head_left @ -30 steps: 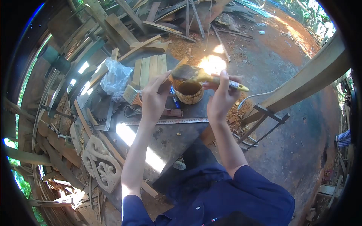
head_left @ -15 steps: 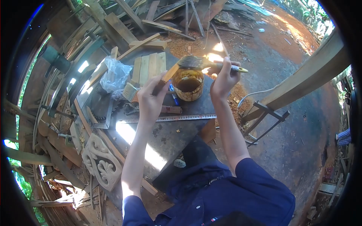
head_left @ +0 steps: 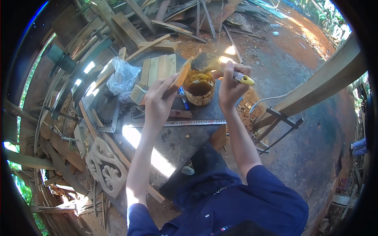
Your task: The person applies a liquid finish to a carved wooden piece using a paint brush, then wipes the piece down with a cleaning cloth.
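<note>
While the left hand (head_left: 158,96) grasps the block (head_left: 183,74) at its near end, the right hand (head_left: 233,84) is clenched about the handle of the brush (head_left: 205,63). Block: wood, long axis slanting from the left fingers away and to the right, far end free. Brush: long axis crosswise, handle to the right and a little nearer the body, dark bristles to the left, directed at the block's free end. Contact: bristles appear to touch that end, though blur leaves this uncertain. Nearer hand to the block: left, which holds it. Pot (head_left: 201,100): on the table (head_left: 183,147), between the hands, mouth up, stained about the rim. Left of the pot: one blue pen (head_left: 185,103). Nearer the body: one tape (head_left: 197,123), laid across. Left of the left hand: second brush (head_left: 138,94).
</note>
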A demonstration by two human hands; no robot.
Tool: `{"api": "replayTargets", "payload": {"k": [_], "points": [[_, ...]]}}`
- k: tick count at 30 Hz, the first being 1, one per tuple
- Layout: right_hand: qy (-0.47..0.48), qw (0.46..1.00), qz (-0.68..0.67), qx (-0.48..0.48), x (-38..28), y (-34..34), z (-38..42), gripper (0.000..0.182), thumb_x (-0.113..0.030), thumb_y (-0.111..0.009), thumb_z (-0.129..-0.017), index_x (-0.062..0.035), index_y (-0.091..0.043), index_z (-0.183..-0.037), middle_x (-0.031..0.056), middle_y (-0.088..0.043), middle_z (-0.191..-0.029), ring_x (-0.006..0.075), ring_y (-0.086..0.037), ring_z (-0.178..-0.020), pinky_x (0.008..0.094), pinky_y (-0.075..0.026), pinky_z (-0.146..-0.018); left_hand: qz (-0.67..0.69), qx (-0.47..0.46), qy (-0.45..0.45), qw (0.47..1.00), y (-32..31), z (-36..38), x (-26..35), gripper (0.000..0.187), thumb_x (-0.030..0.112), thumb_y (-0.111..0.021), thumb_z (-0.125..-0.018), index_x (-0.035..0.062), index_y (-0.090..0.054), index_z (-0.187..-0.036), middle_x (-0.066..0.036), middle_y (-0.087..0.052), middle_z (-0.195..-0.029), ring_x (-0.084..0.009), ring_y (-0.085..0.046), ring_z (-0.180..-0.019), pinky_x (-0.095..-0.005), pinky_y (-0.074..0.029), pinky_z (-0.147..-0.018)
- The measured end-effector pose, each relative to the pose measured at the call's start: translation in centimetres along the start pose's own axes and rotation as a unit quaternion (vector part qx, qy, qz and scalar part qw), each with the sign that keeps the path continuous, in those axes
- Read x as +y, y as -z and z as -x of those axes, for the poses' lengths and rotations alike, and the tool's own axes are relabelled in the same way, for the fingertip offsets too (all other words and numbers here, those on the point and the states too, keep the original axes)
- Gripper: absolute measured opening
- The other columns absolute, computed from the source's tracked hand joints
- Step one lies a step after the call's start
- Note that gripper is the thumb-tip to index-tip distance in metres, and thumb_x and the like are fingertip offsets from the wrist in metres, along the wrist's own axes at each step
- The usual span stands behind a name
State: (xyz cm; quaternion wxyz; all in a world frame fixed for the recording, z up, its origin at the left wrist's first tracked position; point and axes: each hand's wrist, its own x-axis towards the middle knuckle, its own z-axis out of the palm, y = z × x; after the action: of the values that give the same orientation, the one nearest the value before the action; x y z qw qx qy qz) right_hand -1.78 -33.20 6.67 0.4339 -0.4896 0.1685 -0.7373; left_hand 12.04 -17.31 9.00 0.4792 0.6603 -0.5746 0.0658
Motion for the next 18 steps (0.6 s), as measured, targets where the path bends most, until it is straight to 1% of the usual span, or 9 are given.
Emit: {"api": "replayTargets", "payload": {"k": [2, 4, 8, 10, 11, 13, 15, 17, 18], "points": [[-0.04, 0.999, -0.023, -0.008, -1.7, 0.0, 0.1, 0.016, -0.008, -0.063, -0.102, -0.0018, -0.049, -0.098, 0.0163, -0.071, -0.082, 0.0197, -0.071, -0.058, 0.0282, -0.057, -0.053, -0.001, -0.004, 0.0, 1.0, 0.1, -0.1, -0.2, 0.045, -0.006, -0.074, -0.089, 0.0053, -0.071, -0.133, -0.011, -0.073, -0.11, -0.0162, -0.07, -0.088, -0.0303, -0.055, -0.08], [-0.111, 0.992, -0.056, -0.001, -3.7, -0.1, 0.3, 0.017, -0.01, -0.062, -0.103, -0.0023, -0.047, -0.1, 0.0184, -0.072, -0.082, 0.0229, -0.07, -0.053, 0.0295, -0.056, -0.05, -0.006, 0.0, -0.002, 1.0, 0.1, -0.2, -0.6, 0.047, -0.008, -0.073, -0.089, 0.0055, -0.07, -0.134, -0.011, -0.073, -0.111, -0.017, -0.07, -0.089, -0.0308, -0.055, -0.081], [-0.14, 0.985, -0.094, -0.023, -5.5, 0.7, 1.1, 0.018, -0.013, -0.061, -0.103, -0.0026, -0.047, -0.101, 0.0183, -0.072, -0.082, 0.0234, -0.068, -0.051, 0.0301, -0.054, -0.044, 0.004, -0.007, 0.009, 1.0, 0.0, 0.1, -0.6, 0.05, -0.011, -0.072, -0.087, 0.0055, -0.07, -0.134, -0.011, -0.073, -0.112, -0.0179, -0.07, -0.091, -0.0316, -0.055, -0.081], [-0.161, 0.98, -0.119, -0.016, -5.6, 1.0, 1.4, 0.017, -0.013, -0.062, -0.103, -0.0036, -0.048, -0.101, 0.0174, -0.072, -0.081, 0.0223, -0.068, -0.051, 0.0296, -0.054, -0.044, 0.018, 0.002, 0.004, 1.0, -0.3, 0.4, -0.5, 0.057, -0.012, -0.072, -0.082, 0.0073, -0.069, -0.136, -0.012, -0.073, -0.113, -0.0267, -0.071, -0.097, -0.0367, -0.055, -0.085], [-0.182, 0.973, -0.144, -0.01, -5.5, 1.3, 1.6, 0.016, -0.013, -0.062, -0.103, -0.0045, -0.049, -0.1, 0.0164, -0.072, -0.081, 0.0211, -0.067, -0.05, 0.029, -0.054, -0.044, 0.018, 0.001, 0.005, 1.0, -0.2, 0.6, -0.5, 0.057, -0.012, -0.072, -0.082, 0.0073, -0.069, -0.136, -0.012, -0.073, -0.113, -0.0267, -0.071, -0.097, -0.0367, -0.055, -0.085], [-0.214, 0.963, -0.165, -0.014, -4.2, 1.9, 0.9, 0.015, -0.013, -0.063, -0.103, -0.0056, -0.05, -0.099, 0.0159, -0.072, -0.081, 0.0202, -0.066, -0.051, 0.0288, -0.054, -0.045, 0.012, -0.012, 0.004, 1.0, 0.0, 0.9, 0.0, 0.057, -0.016, -0.071, -0.08, 0.0041, -0.07, -0.133, -0.011, -0.073, -0.115, -0.0202, -0.071, -0.097, -0.0319, -0.055, -0.084], [-0.243, 0.951, -0.188, -0.017, -2.2, 2.3, -0.2, 0.014, -0.013, -0.063, -0.103, -0.0066, -0.051, -0.097, 0.0154, -0.072, -0.081, 0.0193, -0.066, -0.051, 0.0285, -0.054, -0.045, 0.014, -0.011, 0.006, 1.0, 0.1, 1.3, 0.0, 0.057, -0.016, -0.072, -0.079, 0.0036, -0.07, -0.132, -0.011, -0.073, -0.116, -0.0212, -0.071, -0.099, -0.0319, -0.055, -0.086], [-0.267, 0.952, -0.142, 0.047, 0.4, 2.3, -1.2, 0.016, -0.013, -0.065, -0.102, -0.0072, -0.053, -0.095, 0.015, -0.072, -0.081, 0.0187, -0.066, -0.053, 0.0285, -0.055, -0.047, 0.015, -0.01, 0.006, 1.0, 0.4, 1.6, 0.1, 0.057, -0.017, -0.072, -0.078, 0.0031, -0.07, -0.132, -0.011, -0.073, -0.116, -0.0221, -0.072, -0.101, -0.0319, -0.055, -0.087], [-0.249, 0.956, -0.146, 0.054, 1.6, 2.5, -1.6, 0.016, -0.013, -0.067, -0.101, -0.0055, -0.053, -0.095, 0.0153, -0.072, -0.081, 0.0189, -0.066, -0.053, 0.0296, -0.056, -0.048, 0.011, -0.01, -0.004, 1.0, 0.5, 1.7, 0.2, 0.056, -0.014, -0.073, -0.08, 0.0047, -0.07, -0.133, -0.012, -0.073, -0.116, -0.0256, -0.071, -0.103, -0.0347, -0.055, -0.088]]}}
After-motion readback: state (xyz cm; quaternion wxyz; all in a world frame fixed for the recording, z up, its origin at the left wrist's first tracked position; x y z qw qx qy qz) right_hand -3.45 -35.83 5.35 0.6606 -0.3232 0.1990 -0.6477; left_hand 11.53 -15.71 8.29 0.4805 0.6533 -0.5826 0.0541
